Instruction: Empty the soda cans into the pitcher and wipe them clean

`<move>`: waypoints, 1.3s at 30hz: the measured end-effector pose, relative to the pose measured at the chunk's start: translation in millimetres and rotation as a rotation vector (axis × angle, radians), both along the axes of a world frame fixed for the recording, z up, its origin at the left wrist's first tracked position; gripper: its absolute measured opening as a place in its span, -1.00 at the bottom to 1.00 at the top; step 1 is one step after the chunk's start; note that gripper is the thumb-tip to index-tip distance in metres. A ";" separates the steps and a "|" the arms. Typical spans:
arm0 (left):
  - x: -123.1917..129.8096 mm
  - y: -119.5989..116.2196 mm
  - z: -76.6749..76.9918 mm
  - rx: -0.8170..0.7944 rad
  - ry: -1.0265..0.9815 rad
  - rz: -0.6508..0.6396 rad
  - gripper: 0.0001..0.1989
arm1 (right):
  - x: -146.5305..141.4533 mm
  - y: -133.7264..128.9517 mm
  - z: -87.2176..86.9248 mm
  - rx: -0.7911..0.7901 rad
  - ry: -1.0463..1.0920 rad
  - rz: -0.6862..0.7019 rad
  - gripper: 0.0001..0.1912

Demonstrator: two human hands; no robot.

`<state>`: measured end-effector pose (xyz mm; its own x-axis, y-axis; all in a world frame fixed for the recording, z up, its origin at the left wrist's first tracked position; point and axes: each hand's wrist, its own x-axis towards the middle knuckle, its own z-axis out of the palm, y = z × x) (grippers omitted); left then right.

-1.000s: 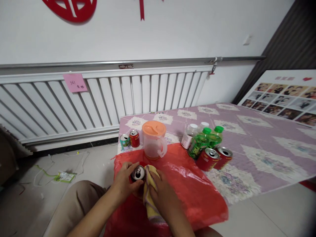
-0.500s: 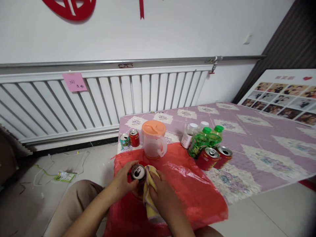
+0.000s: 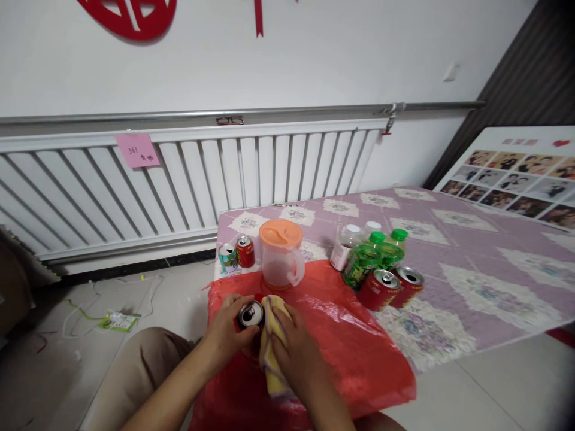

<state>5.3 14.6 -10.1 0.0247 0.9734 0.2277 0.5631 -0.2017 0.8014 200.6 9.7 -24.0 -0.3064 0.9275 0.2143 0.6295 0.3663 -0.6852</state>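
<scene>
An opened drink can [image 3: 251, 314] stands with its silver top facing up, and my left hand [image 3: 231, 329] is wrapped round its upper left side. My right hand [image 3: 291, 347] grips a folded yellow cloth [image 3: 273, 341] with a purple edge, pressed against the can's right side. The can's lower body is mostly hidden by the hands and cloth. Beneath them a red plastic sheet [image 3: 354, 353] covers the near part of the table. Just behind the hands is a clear pitcher [image 3: 279, 269] with an orange lid.
A green can [image 3: 228, 257] and a small red can [image 3: 245, 252] stand left of the pitcher. On the right are green-capped bottles [image 3: 359, 263], white-capped bottles [image 3: 342, 251] and two larger red cans [image 3: 380, 290]. A white radiator [image 3: 251, 167] lines the wall behind the table.
The right hand and cloth have shifted slightly up along the can's side. The can has tilted or turned a little in the left hand. Other objects stay in place.
</scene>
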 end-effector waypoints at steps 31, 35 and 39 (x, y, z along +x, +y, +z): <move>-4.4 -0.2 8.8 0.004 0.045 -0.057 -0.46 | -0.5 0.9 -1.9 0.013 0.012 0.011 -0.41; -6.9 1.2 12.1 -0.034 0.042 -0.110 -0.42 | -1.2 0.3 -1.3 -0.076 -0.002 0.008 -0.41; -8.5 1.7 16.8 -0.039 0.034 -0.141 -0.41 | -0.3 -0.4 1.5 -0.164 -0.040 0.024 -0.43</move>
<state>-3.2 16.4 6.8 0.1688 0.9679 0.1861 0.5580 -0.2494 0.7915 200.3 9.3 -22.5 -0.3344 0.9412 0.0479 0.6501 0.2671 -0.7114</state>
